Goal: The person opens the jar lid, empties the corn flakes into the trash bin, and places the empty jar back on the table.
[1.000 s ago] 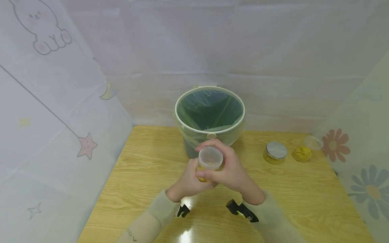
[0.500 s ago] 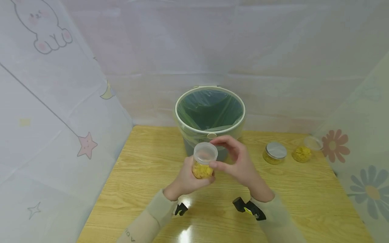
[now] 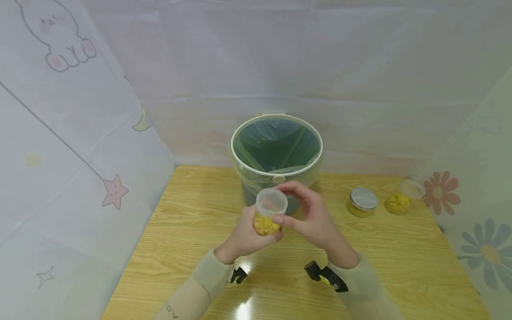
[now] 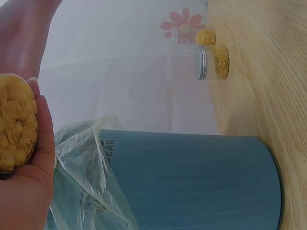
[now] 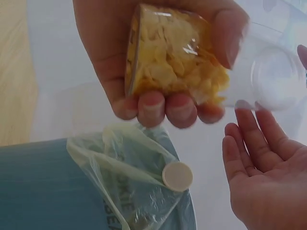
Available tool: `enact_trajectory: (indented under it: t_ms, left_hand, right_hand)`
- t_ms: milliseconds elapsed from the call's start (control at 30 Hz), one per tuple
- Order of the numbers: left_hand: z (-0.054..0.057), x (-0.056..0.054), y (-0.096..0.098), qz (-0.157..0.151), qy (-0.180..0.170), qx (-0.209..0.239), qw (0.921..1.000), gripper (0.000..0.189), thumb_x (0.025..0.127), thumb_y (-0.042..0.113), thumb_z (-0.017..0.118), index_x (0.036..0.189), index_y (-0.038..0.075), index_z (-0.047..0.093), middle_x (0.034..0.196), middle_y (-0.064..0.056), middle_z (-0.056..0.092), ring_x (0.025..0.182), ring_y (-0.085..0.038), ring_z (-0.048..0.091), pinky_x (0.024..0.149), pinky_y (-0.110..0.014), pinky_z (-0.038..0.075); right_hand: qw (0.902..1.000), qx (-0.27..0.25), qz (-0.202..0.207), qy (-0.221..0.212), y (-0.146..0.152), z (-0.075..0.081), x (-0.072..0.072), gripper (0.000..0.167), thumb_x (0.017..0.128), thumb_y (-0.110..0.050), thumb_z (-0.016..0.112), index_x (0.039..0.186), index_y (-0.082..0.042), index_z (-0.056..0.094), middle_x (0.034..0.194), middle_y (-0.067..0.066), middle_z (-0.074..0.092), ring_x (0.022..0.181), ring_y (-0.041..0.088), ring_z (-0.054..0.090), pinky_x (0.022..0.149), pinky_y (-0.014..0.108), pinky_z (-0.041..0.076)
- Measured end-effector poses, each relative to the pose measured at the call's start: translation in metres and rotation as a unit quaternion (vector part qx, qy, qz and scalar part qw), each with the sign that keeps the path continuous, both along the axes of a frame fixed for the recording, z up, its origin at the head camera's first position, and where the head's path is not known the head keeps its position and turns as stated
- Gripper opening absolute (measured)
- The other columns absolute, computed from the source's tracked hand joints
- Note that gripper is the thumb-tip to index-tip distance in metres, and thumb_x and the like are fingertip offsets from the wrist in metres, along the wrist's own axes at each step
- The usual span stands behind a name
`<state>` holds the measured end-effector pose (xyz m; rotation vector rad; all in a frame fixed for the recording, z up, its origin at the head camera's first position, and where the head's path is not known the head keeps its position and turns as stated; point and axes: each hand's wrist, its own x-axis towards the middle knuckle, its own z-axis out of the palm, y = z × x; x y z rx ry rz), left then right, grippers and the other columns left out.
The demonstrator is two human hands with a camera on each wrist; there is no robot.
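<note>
A clear jar of yellow flakes (image 3: 266, 224), with a translucent lid (image 3: 271, 202), is held up in front of the bin. My left hand (image 3: 245, 233) grips it round the body; in the right wrist view its fingertips (image 5: 152, 109) curl over the flake-filled part. My right hand (image 3: 314, 215) is cupped loosely at the lid's right side, thumb and forefinger tips right at its edge. Its fingers look relaxed and fairly straight in the right wrist view, just below the lid end. The left wrist view shows the jar's round base (image 4: 17, 124) packed with flakes.
A blue-grey bin (image 4: 192, 177) with a light rim (image 3: 320, 153) and plastic liner stands behind my hands. On the right of the wooden table (image 3: 192, 209) are a silver-lidded jar (image 3: 362, 200) and a second flake-filled jar (image 3: 397, 203) with a clear end, lying on its side.
The right hand, wrapped round the lid a second ago, loosened and drew right, then came slightly back to the lid's edge. The left hand and jar shifted a little left.
</note>
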<state>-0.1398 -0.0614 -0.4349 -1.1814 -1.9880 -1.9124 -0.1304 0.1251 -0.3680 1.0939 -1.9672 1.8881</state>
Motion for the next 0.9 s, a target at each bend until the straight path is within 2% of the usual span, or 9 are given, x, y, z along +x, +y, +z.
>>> enact_trajectory:
  t_ms: [267, 367, 467, 533, 600, 667, 800, 900]
  left_hand:
    - [0.001, 0.004, 0.008, -0.010, 0.030, -0.026, 0.9991, 0.046, 0.073, -0.002, 0.078, 0.116, 0.001, 0.062, 0.105, -0.014, 0.070, 0.093, -0.017, 0.065, 0.081, -0.035, 0.056]
    - [0.012, 0.009, 0.009, -0.013, 0.031, -0.020, 0.9992, 0.043, 0.072, -0.005, 0.076, 0.113, -0.002, 0.062, 0.101, -0.015, 0.070, 0.090, -0.015, 0.065, 0.077, -0.034, 0.057]
    - [0.025, 0.015, 0.008, -0.016, 0.031, -0.016, 0.9993, 0.042, 0.072, -0.006, 0.075, 0.111, -0.003, 0.061, 0.099, -0.016, 0.068, 0.086, -0.014, 0.064, 0.073, -0.033, 0.057]
    - [0.031, 0.017, 0.008, -0.014, 0.032, -0.011, 0.9993, 0.042, 0.072, -0.006, 0.075, 0.111, -0.004, 0.060, 0.098, -0.016, 0.068, 0.085, -0.014, 0.063, 0.072, -0.033, 0.057]
    - [0.032, 0.018, 0.007, -0.012, 0.026, -0.007, 0.9996, 0.044, 0.071, -0.007, 0.075, 0.113, -0.004, 0.059, 0.099, -0.016, 0.067, 0.085, -0.014, 0.062, 0.072, -0.033, 0.057]
    - [0.030, 0.016, 0.005, -0.010, 0.015, -0.001, 0.9998, 0.046, 0.071, -0.008, 0.075, 0.114, -0.005, 0.059, 0.100, -0.016, 0.067, 0.085, -0.014, 0.062, 0.072, -0.033, 0.056]
    - [0.015, 0.009, 0.002, -0.003, -0.007, 0.003, 1.0000, 0.048, 0.071, -0.009, 0.075, 0.116, -0.004, 0.059, 0.099, -0.016, 0.066, 0.083, -0.014, 0.061, 0.070, -0.032, 0.055]
    - [0.005, 0.004, 0.000, -0.004, -0.013, 0.005, 0.9999, 0.047, 0.071, -0.008, 0.076, 0.115, -0.002, 0.059, 0.094, -0.017, 0.066, 0.079, -0.015, 0.062, 0.068, -0.034, 0.056]
  right_hand:
    - [0.9992, 0.021, 0.003, -0.035, -0.016, -0.001, 0.005, 0.047, 0.077, -0.003, 0.087, 0.119, -0.006, 0.065, 0.115, 0.009, 0.067, 0.099, 0.028, 0.060, 0.082, 0.038, 0.050]
    - [0.9990, 0.025, -0.008, -0.037, -0.017, -0.002, 0.005, 0.046, 0.077, -0.002, 0.086, 0.118, -0.008, 0.066, 0.114, 0.008, 0.068, 0.099, 0.029, 0.061, 0.081, 0.040, 0.049]
    - [0.9992, 0.017, -0.004, -0.037, -0.016, -0.003, 0.005, 0.047, 0.077, 0.000, 0.085, 0.119, -0.005, 0.065, 0.115, 0.011, 0.067, 0.100, 0.029, 0.061, 0.083, 0.040, 0.050]
    - [0.9992, 0.006, 0.001, -0.038, -0.015, -0.004, 0.004, 0.047, 0.078, 0.000, 0.084, 0.120, -0.002, 0.064, 0.115, 0.014, 0.067, 0.101, 0.029, 0.061, 0.084, 0.038, 0.051]
    - [0.9993, -0.005, 0.004, -0.037, -0.012, -0.004, 0.003, 0.048, 0.079, -0.002, 0.085, 0.122, 0.001, 0.062, 0.116, 0.016, 0.066, 0.104, 0.029, 0.061, 0.088, 0.037, 0.050]
    - [0.9993, -0.016, 0.002, -0.033, -0.008, -0.004, 0.002, 0.051, 0.081, -0.008, 0.086, 0.123, 0.004, 0.060, 0.118, 0.016, 0.064, 0.107, 0.029, 0.060, 0.092, 0.036, 0.050]
    - [0.9995, -0.028, -0.004, -0.016, 0.000, -0.005, -0.001, 0.054, 0.084, -0.018, 0.086, 0.124, 0.008, 0.058, 0.119, 0.017, 0.063, 0.112, 0.027, 0.060, 0.101, 0.036, 0.046]
    - [0.9994, -0.035, 0.004, 0.001, 0.006, -0.004, -0.003, 0.048, 0.087, -0.015, 0.083, 0.121, 0.010, 0.060, 0.117, 0.018, 0.064, 0.112, 0.028, 0.060, 0.103, 0.038, 0.045]
